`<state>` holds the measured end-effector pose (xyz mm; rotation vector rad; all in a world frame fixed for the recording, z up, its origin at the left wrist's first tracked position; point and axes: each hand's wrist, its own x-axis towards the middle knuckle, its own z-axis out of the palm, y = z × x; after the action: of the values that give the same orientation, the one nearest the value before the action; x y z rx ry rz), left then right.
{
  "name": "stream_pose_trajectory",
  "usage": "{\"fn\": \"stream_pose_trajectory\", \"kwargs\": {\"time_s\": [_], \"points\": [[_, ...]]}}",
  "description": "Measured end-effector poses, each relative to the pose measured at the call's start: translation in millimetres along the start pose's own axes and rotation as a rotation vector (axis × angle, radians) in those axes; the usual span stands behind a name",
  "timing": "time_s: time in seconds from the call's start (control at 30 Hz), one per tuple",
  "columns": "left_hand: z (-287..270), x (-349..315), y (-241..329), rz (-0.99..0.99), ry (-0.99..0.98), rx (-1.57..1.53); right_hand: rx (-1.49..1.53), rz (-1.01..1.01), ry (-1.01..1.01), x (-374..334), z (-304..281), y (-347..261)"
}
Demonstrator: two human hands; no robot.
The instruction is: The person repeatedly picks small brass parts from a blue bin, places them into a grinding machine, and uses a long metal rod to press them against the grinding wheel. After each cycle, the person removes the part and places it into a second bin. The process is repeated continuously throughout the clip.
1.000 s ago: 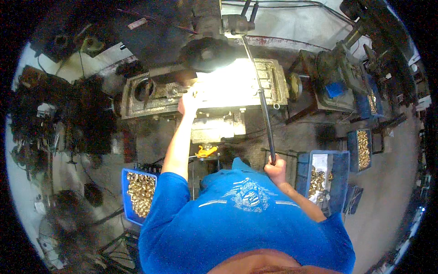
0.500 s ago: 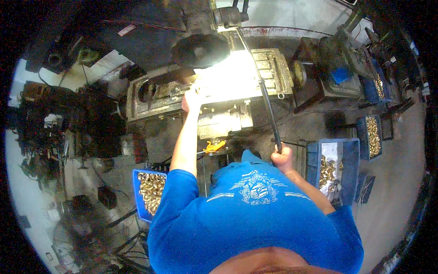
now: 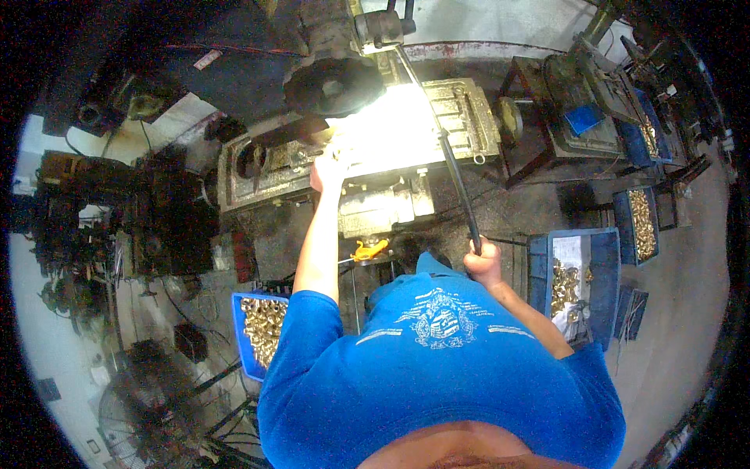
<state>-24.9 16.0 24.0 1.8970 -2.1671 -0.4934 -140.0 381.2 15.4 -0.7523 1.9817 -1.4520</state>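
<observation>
My right hand (image 3: 484, 263) is wrapped round the black grip at the lower end of a long lever (image 3: 459, 181), close to my waist. From there the lever slants up to the head of a drill-press-like machine (image 3: 334, 84). My left hand (image 3: 327, 170) is at the front of the machine's metal table (image 3: 273, 178), under the dark round spindle housing. Its fingers look closed, pinched at the edge of a strongly lit patch. Glare washes out the fingertips and whatever they hold.
Blue bins of brass-coloured fittings stand left (image 3: 248, 344) and right (image 3: 612, 285) of me, with another bin (image 3: 643, 227) farther right. An orange-yellow item (image 3: 370, 250) lies below the table. A floor fan (image 3: 148, 406) is at lower left, and a side bench (image 3: 547, 156) at right.
The view has shifted slightly. My right hand keeps its grip on the lever, which stands at nearly the same angle. My left hand stays at the lit spot on the table.
</observation>
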Motion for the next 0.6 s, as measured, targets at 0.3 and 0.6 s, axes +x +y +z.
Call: {"fn": "stream_pose_trajectory", "kwargs": {"time_s": [0.3,0.6], "points": [[4,3,-1,0.022,-0.012,0.001,-0.011,-0.063,-0.019,5,-1,14],[-3,-4,3,-0.021,-0.005,-0.008,-0.013,-0.031,-0.008,7,1,10]]}}
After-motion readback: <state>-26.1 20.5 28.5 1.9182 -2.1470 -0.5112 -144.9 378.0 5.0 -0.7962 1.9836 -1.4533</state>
